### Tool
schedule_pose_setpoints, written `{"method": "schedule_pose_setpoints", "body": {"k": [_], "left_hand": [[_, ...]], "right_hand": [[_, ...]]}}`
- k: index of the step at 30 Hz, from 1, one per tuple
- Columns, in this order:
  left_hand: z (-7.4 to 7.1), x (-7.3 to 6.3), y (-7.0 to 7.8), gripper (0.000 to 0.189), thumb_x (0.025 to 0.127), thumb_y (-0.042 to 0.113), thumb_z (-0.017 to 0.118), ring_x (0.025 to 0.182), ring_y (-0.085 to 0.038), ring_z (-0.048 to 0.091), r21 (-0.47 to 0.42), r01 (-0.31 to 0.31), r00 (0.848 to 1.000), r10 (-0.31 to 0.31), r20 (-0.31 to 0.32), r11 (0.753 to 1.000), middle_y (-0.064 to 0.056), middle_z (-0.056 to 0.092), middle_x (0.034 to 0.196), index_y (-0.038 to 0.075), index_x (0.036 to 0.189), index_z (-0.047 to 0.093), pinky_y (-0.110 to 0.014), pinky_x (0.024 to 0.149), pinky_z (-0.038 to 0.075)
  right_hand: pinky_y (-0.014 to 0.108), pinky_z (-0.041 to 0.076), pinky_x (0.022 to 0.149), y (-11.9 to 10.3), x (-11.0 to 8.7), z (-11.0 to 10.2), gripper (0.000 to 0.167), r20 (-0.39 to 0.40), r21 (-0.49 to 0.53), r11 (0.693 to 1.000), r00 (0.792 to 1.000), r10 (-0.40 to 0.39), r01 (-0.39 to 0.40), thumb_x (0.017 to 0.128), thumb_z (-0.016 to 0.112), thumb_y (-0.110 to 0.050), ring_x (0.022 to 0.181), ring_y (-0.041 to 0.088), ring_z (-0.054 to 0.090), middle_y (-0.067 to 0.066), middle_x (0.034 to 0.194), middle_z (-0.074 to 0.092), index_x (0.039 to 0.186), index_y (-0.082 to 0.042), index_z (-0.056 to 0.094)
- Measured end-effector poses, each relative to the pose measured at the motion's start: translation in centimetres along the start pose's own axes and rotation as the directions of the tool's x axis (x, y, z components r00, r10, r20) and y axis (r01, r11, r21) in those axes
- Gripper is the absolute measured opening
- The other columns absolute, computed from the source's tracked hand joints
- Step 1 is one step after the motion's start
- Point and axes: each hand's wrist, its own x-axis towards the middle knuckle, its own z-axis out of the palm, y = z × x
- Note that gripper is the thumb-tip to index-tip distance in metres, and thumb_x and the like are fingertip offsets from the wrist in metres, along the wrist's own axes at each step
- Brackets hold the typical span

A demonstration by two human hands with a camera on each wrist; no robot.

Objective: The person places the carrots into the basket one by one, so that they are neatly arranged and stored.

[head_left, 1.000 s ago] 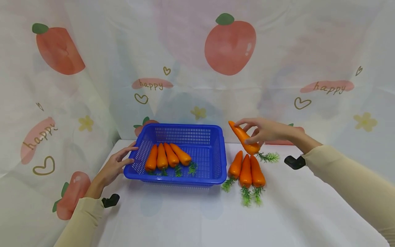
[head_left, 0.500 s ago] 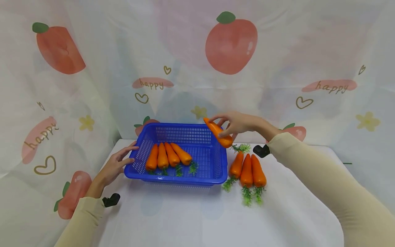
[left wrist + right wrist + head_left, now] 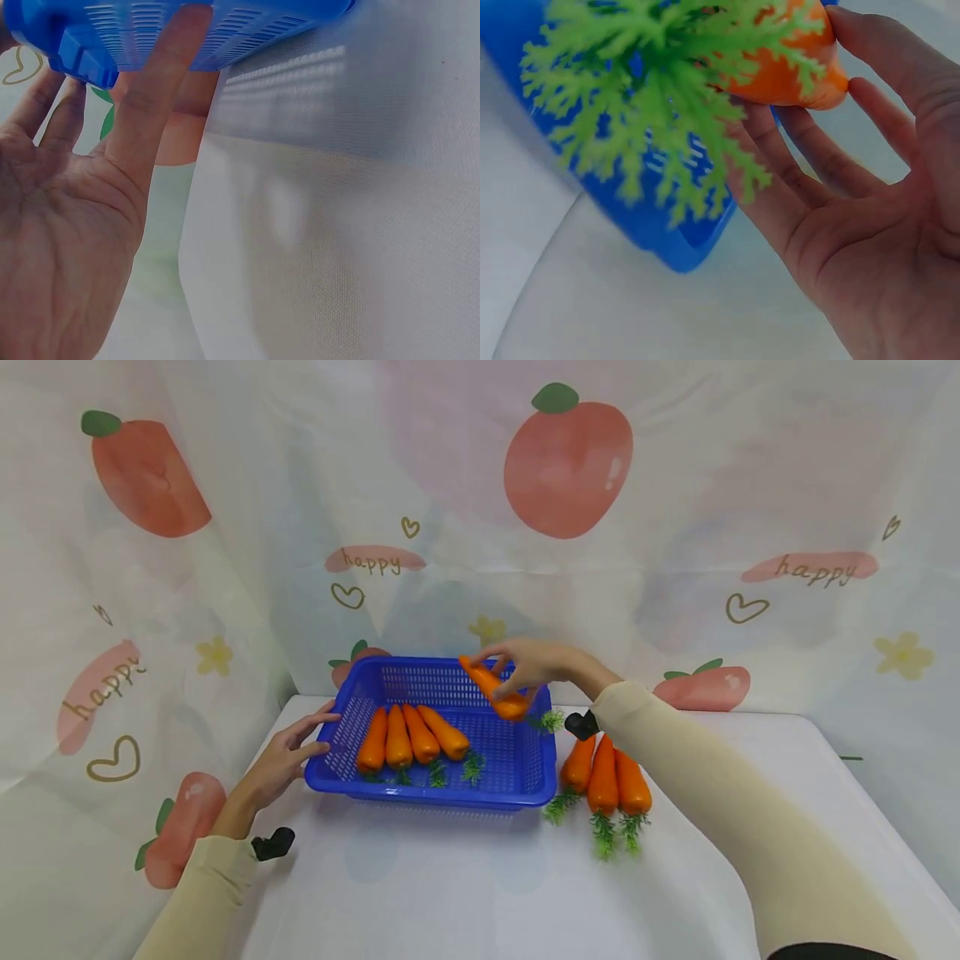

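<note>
My right hand (image 3: pixel 528 664) pinches a carrot (image 3: pixel 483 681) between thumb and fingers, over the right part of a blue plastic basket (image 3: pixel 427 795). The held carrot's tip points up and left; its frilly green top (image 3: pixel 645 97) hangs towards the right wrist camera. Several orange carrots (image 3: pixel 423 739) lie side by side inside the basket, their green tops towards the front. At the basket's left rim rests my left hand (image 3: pixel 277 768), fingers spread and fairly straight. Its thumb (image 3: pixel 154 105) lies against the basket's slotted wall in the left wrist view.
To the right of the basket, three carrots (image 3: pixel 602 781) lie on the white tabletop (image 3: pixel 420 893), partly behind the right sleeve (image 3: pixel 697 785). A printed cloth (image 3: pixel 450 460) hangs behind and at the left. Each wrist carries a small black mount (image 3: pixel 273 843).
My right hand has carried the carrot left, from above the loose carrots to over the basket. The left hand stays at the rim, and the carrots in the basket lie as before.
</note>
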Motion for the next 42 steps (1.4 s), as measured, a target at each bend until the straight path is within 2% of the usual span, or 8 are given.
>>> {"method": "schedule_pose_setpoints", "body": {"k": [5, 8, 16, 21, 36, 42], "left_hand": [[0.0, 0.0, 0.0, 0.052, 0.105, 0.017, 0.058, 0.153, -0.048, 0.015, -0.009, 0.001, 1.0, -0.001, 0.001, 1.0, 0.0, 0.012, 0.173, 0.009, 0.154, 0.044, -0.048, 0.089, 0.059], [0.0, 0.0, 0.0, 0.052, 0.105, 0.016, 0.058, 0.153, -0.049, 0.015, -0.015, 0.0, 1.0, 0.0, 0.002, 1.0, 0.0, 0.011, 0.173, 0.009, 0.154, 0.044, -0.047, 0.088, 0.06], [0.1, 0.2, 0.1, 0.052, 0.104, 0.016, 0.058, 0.153, -0.048, 0.015, 0.006, -0.003, 1.0, 0.003, -0.006, 1.0, 0.0, 0.013, 0.173, 0.009, 0.154, 0.045, -0.054, 0.09, 0.058], [0.1, 0.3, 0.2, 0.052, 0.104, 0.015, 0.059, 0.153, -0.048, 0.015, 0.001, 0.001, 1.0, -0.001, -0.01, 1.0, -0.001, 0.013, 0.173, 0.007, 0.153, 0.044, -0.054, 0.091, 0.057], [0.1, 0.2, 0.1, 0.052, 0.104, 0.014, 0.059, 0.153, -0.048, 0.017, 0.006, 0.01, 1.0, -0.01, -0.024, 1.0, -0.001, 0.013, 0.173, 0.007, 0.154, 0.044, -0.054, 0.09, 0.057], [0.0, 0.2, 0.1, 0.052, 0.104, 0.014, 0.058, 0.153, -0.048, 0.016, 0.009, 0.006, 1.0, -0.006, -0.019, 1.0, -0.001, 0.013, 0.173, 0.007, 0.154, 0.044, -0.056, 0.091, 0.057]], "right_hand": [[0.042, 0.064, 0.075, 0.1, 1.9, 1.1, 0.067, 0.009, -0.011, 0.999, 0.999, 0.048, -0.048, 0.095, 0.075, -0.015, 0.124, 0.033, 0.061, 0.022, 0.152, 0.046, 0.155, -0.026, 0.046], [0.043, 0.063, 0.076, 0.2, 3.0, 1.9, 0.066, 0.021, 0.021, 0.997, 0.997, 0.078, -0.078, 0.096, 0.074, -0.012, 0.128, 0.035, 0.057, 0.021, 0.152, 0.045, 0.155, -0.026, 0.047], [0.044, 0.063, 0.076, 1.5, 5.3, 3.8, 0.064, 0.054, 0.081, 0.99, 0.992, 0.112, -0.116, 0.097, 0.071, -0.008, 0.136, 0.038, 0.05, 0.024, 0.155, 0.041, 0.155, -0.022, 0.047], [0.044, 0.063, 0.075, 2.0, 6.4, 4.5, 0.065, 0.06, 0.129, 0.98, 0.987, 0.148, -0.155, 0.095, 0.073, -0.009, 0.136, 0.038, 0.05, 0.023, 0.155, 0.042, 0.153, -0.025, 0.049], [0.043, 0.063, 0.078, 2.7, 7.9, 6.1, 0.061, 0.067, 0.146, 0.972, 0.982, 0.175, -0.184, 0.096, 0.072, -0.008, 0.133, 0.035, 0.053, 0.022, 0.15, 0.048, 0.151, -0.025, 0.053], [0.042, 0.063, 0.079, 3.1, 8.3, 6.6, 0.061, 0.063, 0.154, 0.968, 0.98, 0.188, -0.196, 0.095, 0.072, -0.006, 0.124, 0.032, 0.059, 0.021, 0.146, 0.052, 0.15, -0.024, 0.054]]}}
